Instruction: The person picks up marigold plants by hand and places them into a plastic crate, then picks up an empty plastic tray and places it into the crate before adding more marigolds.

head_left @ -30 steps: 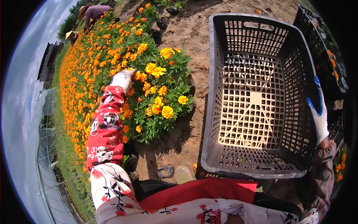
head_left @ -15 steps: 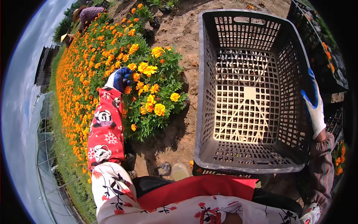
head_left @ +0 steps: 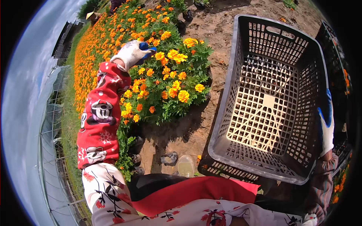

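Note:
My left hand [head_left: 135, 53], in a white glove with blue-coated fingers, reaches over the orange and yellow marigolds [head_left: 176, 77]. Its fingers are partly bent and apart, and nothing shows in them. On the right, my right hand [head_left: 326, 126], gloved the same way, grips the side rim of a black plastic crate [head_left: 222, 113], fingers on one side and thumb on the other. The crate's slotted inside holds nothing I can see. Beneath its near edge, part of another black crate [head_left: 230, 171] shows.
Marigolds run in a long bed to the upper left, where a person in a straw hat [head_left: 90, 16] is partly visible. More dark crates [head_left: 333, 52] with orange flowers stand at right. My shoe [head_left: 186, 166] is on bare soil. A plastic-covered greenhouse [head_left: 52, 109] is at left.
My left hand has gone from curled fingers to reaching farther out over the marigolds. The crate, with my right hand on it, has turned slightly and shows more of the crate beneath. The view has shifted.

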`<action>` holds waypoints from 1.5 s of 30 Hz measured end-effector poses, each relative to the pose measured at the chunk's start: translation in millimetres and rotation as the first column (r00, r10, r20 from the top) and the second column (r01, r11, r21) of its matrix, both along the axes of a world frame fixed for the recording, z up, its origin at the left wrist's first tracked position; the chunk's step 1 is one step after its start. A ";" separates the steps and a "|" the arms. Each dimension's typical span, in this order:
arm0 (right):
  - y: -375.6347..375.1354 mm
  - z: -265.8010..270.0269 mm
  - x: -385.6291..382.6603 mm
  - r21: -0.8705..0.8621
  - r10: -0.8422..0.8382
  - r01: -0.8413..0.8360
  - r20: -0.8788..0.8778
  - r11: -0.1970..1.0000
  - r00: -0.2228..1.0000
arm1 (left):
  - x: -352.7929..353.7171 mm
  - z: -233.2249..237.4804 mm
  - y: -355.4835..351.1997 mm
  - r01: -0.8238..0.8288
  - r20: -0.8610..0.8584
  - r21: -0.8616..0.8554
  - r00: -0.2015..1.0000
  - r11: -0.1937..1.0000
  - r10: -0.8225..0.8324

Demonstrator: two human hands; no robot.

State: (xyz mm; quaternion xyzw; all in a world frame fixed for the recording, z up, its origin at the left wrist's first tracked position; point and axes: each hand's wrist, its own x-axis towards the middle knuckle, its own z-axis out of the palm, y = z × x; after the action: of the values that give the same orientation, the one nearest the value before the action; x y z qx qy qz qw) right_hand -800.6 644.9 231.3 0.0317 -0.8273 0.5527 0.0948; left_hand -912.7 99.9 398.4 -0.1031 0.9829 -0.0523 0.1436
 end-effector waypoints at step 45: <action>-4.7 1.2 0.3 -0.089 0.051 -0.056 -0.048 0.995 0.998 | 42.0 -196.4 -125.6 -0.074 0.071 0.435 0.996 0.897 0.047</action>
State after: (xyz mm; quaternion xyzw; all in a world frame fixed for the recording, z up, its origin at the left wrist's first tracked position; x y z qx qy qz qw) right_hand -800.3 640.2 232.5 0.0623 -0.7981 0.5909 0.1003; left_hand -870.7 -25.7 202.0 -0.0971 0.9612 0.1709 0.1935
